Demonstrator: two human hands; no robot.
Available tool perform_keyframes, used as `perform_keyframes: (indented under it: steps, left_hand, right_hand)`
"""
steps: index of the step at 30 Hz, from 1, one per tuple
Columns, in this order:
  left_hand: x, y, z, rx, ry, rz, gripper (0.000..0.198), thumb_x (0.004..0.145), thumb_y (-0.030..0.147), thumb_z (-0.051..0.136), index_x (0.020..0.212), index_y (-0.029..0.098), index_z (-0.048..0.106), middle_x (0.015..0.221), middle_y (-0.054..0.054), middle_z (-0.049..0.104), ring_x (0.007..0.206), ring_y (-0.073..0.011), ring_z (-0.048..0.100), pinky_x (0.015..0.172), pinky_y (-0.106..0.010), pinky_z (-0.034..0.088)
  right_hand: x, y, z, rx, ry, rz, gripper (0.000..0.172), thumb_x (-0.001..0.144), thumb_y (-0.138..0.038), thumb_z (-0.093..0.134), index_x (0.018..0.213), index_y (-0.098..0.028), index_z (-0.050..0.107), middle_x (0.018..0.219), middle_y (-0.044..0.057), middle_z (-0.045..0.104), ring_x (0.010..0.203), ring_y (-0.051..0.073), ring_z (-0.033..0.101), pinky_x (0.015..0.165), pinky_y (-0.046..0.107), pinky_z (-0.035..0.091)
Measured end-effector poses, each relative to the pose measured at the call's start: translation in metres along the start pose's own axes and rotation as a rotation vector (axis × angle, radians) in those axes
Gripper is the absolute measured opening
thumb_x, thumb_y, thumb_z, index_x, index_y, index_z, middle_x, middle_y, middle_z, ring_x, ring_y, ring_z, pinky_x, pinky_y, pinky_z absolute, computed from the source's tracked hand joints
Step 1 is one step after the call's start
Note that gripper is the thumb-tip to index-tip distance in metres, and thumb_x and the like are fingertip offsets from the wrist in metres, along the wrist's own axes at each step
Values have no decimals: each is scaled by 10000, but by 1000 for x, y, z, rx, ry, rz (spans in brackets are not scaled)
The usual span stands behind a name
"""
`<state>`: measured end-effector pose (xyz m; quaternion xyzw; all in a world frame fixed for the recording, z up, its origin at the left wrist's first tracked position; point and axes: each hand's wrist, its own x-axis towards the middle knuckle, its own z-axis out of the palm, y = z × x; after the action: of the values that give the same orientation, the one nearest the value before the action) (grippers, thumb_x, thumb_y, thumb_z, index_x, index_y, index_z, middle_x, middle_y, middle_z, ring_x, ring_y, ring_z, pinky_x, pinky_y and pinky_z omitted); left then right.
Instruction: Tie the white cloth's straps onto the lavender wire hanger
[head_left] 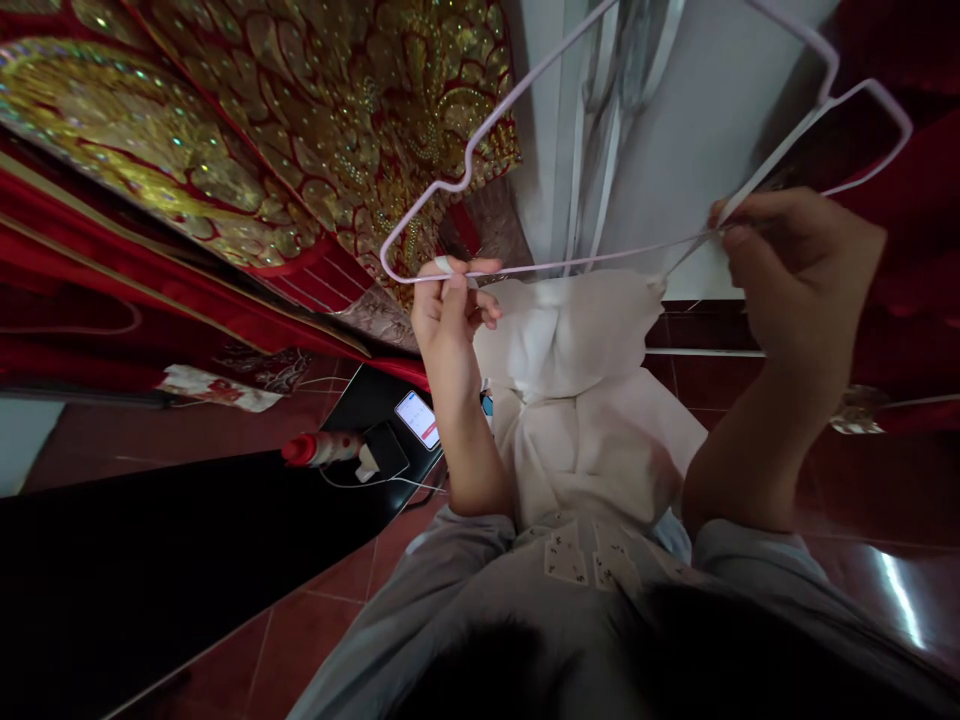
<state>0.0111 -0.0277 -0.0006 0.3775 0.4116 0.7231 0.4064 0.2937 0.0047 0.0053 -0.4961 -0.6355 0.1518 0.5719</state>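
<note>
A thin pale pink clothes hanger [517,92] spans the view in front of me, its top out of frame. My left hand [454,310] is closed on its lower bar near the left corner, and a small white bit shows at the fingertips. On the right, my right hand [795,250] pinches a white strap [776,150] that runs up to the notch at the hanger's right end. Below the bar hangs a cream-white garment [570,335], its upper right corner drawn up towards my right hand. What lies inside the right fingers is partly hidden.
Red garments with gold sequins [375,110] hang at the upper left. A black table [225,530] on the left bears a lit phone [418,418], a red-capped bottle [319,448] and a cable. Dark red cloth [922,200] hangs at the right, above a tiled floor [300,640].
</note>
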Motion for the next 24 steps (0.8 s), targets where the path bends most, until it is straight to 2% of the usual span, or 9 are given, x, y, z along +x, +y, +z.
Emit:
perform_keyframes:
  steps: [3,5,9,11,14,16,18,20,24]
  left_hand:
    - [1,-3,-2,36,4,46,194,1031,372,678,915,257,574,924,-12,762,530,-111,510,523,-263,446]
    - [2,-3,-5,34,-12,58,206,1022,387,684,912,256,569,918,-12,751,520,-110,475,513,-272,421]
    - [3,1,-11,12,-61,52,205,979,383,729,923,251,582,916,-15,751,523,-105,461,510,-270,403]
    - [3,3,-13,-2,-75,55,206,974,378,741,920,251,588,919,-15,759,523,-103,465,508,-267,407]
    - [3,2,-13,-26,-84,62,210,990,384,737,909,250,596,921,-11,766,516,-99,470,498,-260,414]
    - [3,-1,-12,-52,-97,55,208,992,381,739,909,248,603,918,-10,768,511,-95,469,489,-253,413]
    - [3,-5,-10,-75,-103,51,193,985,364,745,916,247,608,909,-12,767,509,-93,462,487,-247,408]
    - [2,-7,-9,-59,-88,43,180,977,354,739,917,249,605,908,-16,769,511,-96,447,493,-250,402]
    - [2,-7,-8,5,-59,47,145,972,353,700,915,255,609,955,-27,780,527,-109,431,522,-268,395]
  right_hand:
    - [6,-17,13,75,55,-122,154,912,-315,740,1013,-264,844,989,90,817,828,210,745,767,384,606]
    - [15,-13,17,114,160,-279,267,936,-328,741,1184,-285,830,1055,78,824,938,247,782,765,381,626]
    - [35,21,1,87,338,-606,454,992,-297,694,1443,-337,686,1427,28,726,1338,305,693,1105,488,566]
    - [37,38,-9,79,405,-589,499,973,-302,716,1469,-329,663,1496,40,674,1446,342,614,1077,501,579]
    - [28,45,-12,163,570,-533,442,925,-249,758,1351,-365,746,1386,-36,738,1386,298,668,1088,448,575]
    - [14,36,-4,194,724,-529,374,910,-241,775,1240,-416,794,1260,-118,781,1251,222,749,1127,385,549]
    - [0,21,10,147,792,-494,277,905,-340,794,1172,-409,816,1142,-99,805,1088,204,801,1041,372,602]
    - [-14,6,23,79,648,-371,261,912,-474,775,1126,-333,827,1039,7,807,903,225,796,854,397,656]
    - [-29,-9,41,-30,-8,-161,425,855,-578,781,1174,-296,778,1139,85,759,632,132,608,538,330,561]
